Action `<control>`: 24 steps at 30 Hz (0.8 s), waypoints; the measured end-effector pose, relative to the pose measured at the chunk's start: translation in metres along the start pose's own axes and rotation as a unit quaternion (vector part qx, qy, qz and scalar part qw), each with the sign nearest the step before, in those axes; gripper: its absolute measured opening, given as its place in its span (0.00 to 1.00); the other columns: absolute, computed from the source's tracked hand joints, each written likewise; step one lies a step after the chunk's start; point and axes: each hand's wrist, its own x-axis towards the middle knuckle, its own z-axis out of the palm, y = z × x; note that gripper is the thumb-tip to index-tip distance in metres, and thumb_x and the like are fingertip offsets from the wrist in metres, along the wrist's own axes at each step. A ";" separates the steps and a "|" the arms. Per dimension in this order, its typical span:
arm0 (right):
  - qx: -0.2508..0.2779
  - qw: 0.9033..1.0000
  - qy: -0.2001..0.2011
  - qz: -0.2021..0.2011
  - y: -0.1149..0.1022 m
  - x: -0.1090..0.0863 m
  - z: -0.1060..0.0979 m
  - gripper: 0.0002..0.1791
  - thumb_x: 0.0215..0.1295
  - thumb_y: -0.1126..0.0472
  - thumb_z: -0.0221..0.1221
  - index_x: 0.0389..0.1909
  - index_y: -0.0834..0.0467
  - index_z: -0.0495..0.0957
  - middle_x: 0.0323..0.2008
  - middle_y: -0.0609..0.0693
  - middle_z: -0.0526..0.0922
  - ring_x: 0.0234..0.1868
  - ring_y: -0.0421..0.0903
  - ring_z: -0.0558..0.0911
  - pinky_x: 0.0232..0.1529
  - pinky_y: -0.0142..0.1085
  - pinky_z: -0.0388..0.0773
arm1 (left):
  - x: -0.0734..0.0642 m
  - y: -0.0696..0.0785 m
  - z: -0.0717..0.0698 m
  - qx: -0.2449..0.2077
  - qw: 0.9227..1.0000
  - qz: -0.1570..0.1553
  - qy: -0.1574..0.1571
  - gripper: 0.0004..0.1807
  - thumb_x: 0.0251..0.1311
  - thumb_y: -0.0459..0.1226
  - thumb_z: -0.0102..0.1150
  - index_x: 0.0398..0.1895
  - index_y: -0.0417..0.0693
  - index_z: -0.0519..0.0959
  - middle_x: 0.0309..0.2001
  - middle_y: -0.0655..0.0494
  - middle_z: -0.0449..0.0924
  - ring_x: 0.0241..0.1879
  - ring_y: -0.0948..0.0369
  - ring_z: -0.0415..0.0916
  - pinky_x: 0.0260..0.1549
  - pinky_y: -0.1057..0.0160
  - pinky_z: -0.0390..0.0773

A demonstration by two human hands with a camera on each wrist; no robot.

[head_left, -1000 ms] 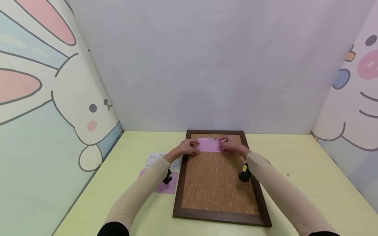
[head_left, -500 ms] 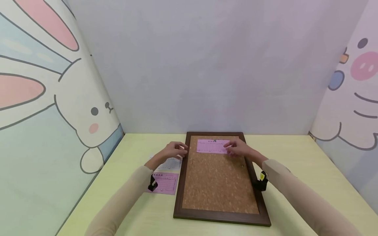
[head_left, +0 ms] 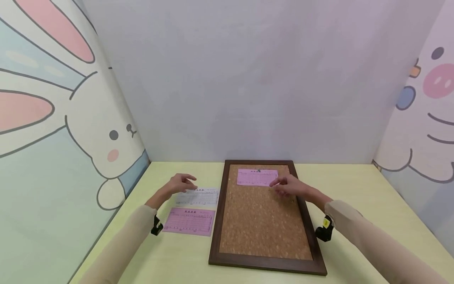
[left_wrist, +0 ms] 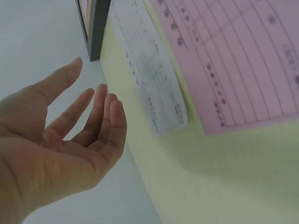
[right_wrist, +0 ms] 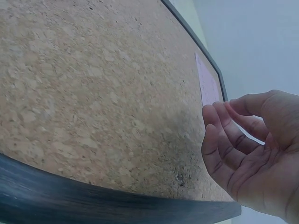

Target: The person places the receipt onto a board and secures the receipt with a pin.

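The cork board lies flat on the table, its long axis running near to far. The upper pink sheet is at the far end of the board, long axis left to right, square across the board; its heading faces the far edge, where a small green pin sits near mid-length. The right hand is above the board at the sheet's right end, fingers bent, with a narrow gap between thumb and fingertips; contact with the sheet cannot be determined. The left hand is at the far left corner of the white sheet, fingers relaxed, thumb wide of them. The white sheet and the lower pink sheet lie left of the board, both long axes left to right, headings far; the lower pink sheet is nearer.
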 end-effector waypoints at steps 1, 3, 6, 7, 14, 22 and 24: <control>0.005 1.000 -0.003 0.004 0.000 -0.001 0.002 0.17 0.76 0.64 0.54 0.58 0.70 0.77 0.36 0.58 0.82 0.33 0.44 0.79 0.32 0.35 0.78 | -0.003 -0.004 -0.002 0.007 1.000 -0.013 0.003 0.29 0.65 0.40 0.67 0.65 0.34 0.74 0.51 0.39 0.83 0.50 0.45 0.81 0.50 0.51 0.83; 0.013 1.000 -0.007 0.008 0.000 -0.003 0.004 0.17 0.76 0.64 0.54 0.58 0.70 0.78 0.36 0.57 0.82 0.33 0.44 0.79 0.32 0.34 0.78 | -0.008 -0.011 -0.006 0.019 0.999 -0.037 0.011 0.30 0.64 0.40 0.68 0.65 0.34 0.74 0.52 0.37 0.82 0.50 0.46 0.81 0.49 0.52 0.84; 0.019 1.000 -0.011 0.005 0.000 -0.006 0.007 0.17 0.76 0.63 0.54 0.58 0.71 0.77 0.36 0.57 0.82 0.32 0.43 0.79 0.31 0.33 0.78 | -0.013 -0.022 -0.009 0.025 0.997 -0.070 0.021 0.31 0.63 0.40 0.69 0.65 0.33 0.74 0.54 0.35 0.80 0.50 0.47 0.80 0.47 0.53 0.83; 0.023 1.000 -0.011 0.005 0.000 -0.006 0.008 0.17 0.76 0.64 0.54 0.57 0.71 0.77 0.36 0.57 0.82 0.32 0.44 0.79 0.31 0.32 0.77 | -0.014 -0.025 -0.010 0.027 0.996 -0.079 0.022 0.31 0.63 0.40 0.70 0.65 0.33 0.73 0.55 0.34 0.79 0.50 0.47 0.79 0.46 0.54 0.83; 0.025 0.999 -0.023 -0.001 -0.006 -0.011 0.009 0.17 0.76 0.64 0.54 0.58 0.71 0.77 0.37 0.58 0.82 0.32 0.43 0.79 0.30 0.32 0.75 | -0.013 -0.040 -0.010 0.010 0.994 -0.110 0.022 0.36 0.59 0.38 0.73 0.68 0.34 0.70 0.49 0.41 0.76 0.43 0.54 0.71 0.37 0.63 0.75; 0.019 0.999 -0.025 -0.015 -0.009 -0.020 0.011 0.17 0.76 0.65 0.53 0.57 0.73 0.76 0.35 0.58 0.81 0.31 0.43 0.77 0.28 0.32 0.75 | -0.011 -0.043 -0.008 0.006 0.993 -0.113 0.032 0.41 0.55 0.37 0.74 0.71 0.36 0.67 0.42 0.47 0.72 0.35 0.59 0.67 0.33 0.66 0.69; 0.017 0.999 -0.029 -0.011 -0.009 -0.020 0.014 0.17 0.76 0.65 0.53 0.56 0.72 0.77 0.34 0.55 0.81 0.31 0.42 0.77 0.28 0.31 0.75 | -0.013 -0.045 -0.007 0.014 0.993 -0.117 0.033 0.41 0.55 0.36 0.74 0.72 0.36 0.66 0.41 0.47 0.71 0.34 0.59 0.66 0.32 0.66 0.68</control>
